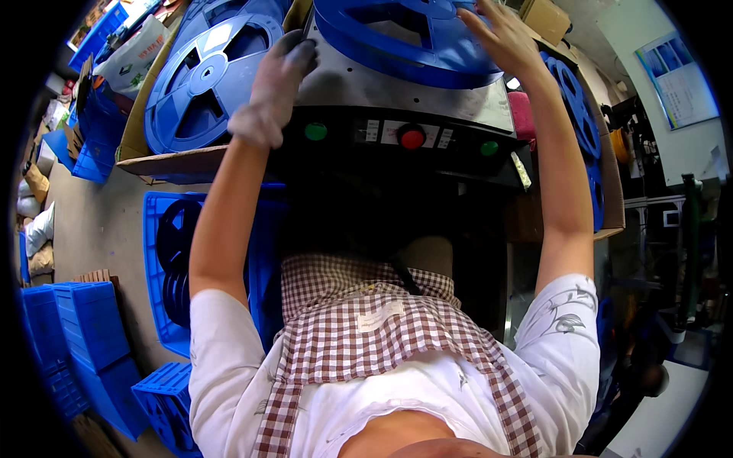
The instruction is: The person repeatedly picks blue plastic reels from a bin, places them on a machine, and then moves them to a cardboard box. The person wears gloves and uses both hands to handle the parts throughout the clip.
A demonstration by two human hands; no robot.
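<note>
A large blue plastic reel (439, 75) lies on the metal top plate (359, 91) of a machine, cut off by the upper edge. My right hand (508, 42) is bare, its fingers spread over the reel's right rim; whether they press on it I cannot tell. My left hand (281, 80) wears a pale glove with dark fingertips. It is slightly blurred, fingers loosely bent and apart, between that reel and another blue reel (164, 114) in a cardboard box (179, 169). Nothing shows in it.
The machine's front has a red button (412, 138) between two green buttons (315, 131). More blue reels (573, 103) stand in a right-hand box. Below left, a blue crate (155, 263) holds black reels (177, 237). Blue crates (90, 324) are stacked farther left.
</note>
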